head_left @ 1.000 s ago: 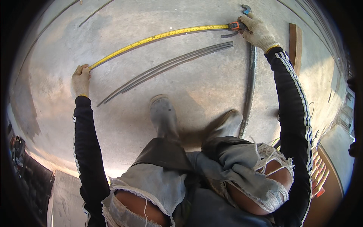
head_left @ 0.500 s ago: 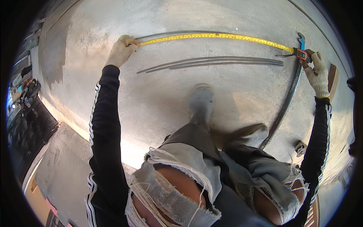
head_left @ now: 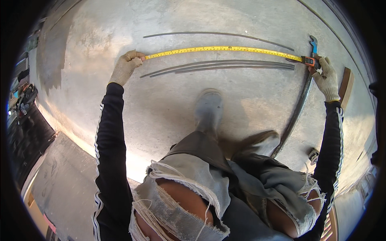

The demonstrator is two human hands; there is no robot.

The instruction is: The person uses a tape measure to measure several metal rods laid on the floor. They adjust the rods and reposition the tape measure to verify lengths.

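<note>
A yellow tape measure blade [head_left: 217, 48] is stretched in a slight arch across the floor. My gloved left hand [head_left: 124, 69] pinches its free end. At the other end, my gloved right hand [head_left: 327, 80] is closed around the orange-and-black tape measure case [head_left: 309, 62]. Beyond the blade lies a single thin metal rod [head_left: 217, 33]. On the near side, a bunch of thin metal rods [head_left: 229, 64] lies roughly parallel to it. Beside the case, a dark bar [head_left: 299, 106] with a blue hooked head [head_left: 313, 43] passes by my right hand, which partly covers it.
My boots [head_left: 210, 105] stand on the concrete floor [head_left: 173, 104] just short of the rods. A strip of wood [head_left: 345, 86] lies right of my right hand. Near my right forearm is a small round metal part [head_left: 313, 156]. Dark sheeting [head_left: 30, 140] and a grey board [head_left: 66, 172] are at left.
Both hands have brought the stretched tape measure toward me. Its blade has come away from the single rod and now runs between that rod and the bunch.
</note>
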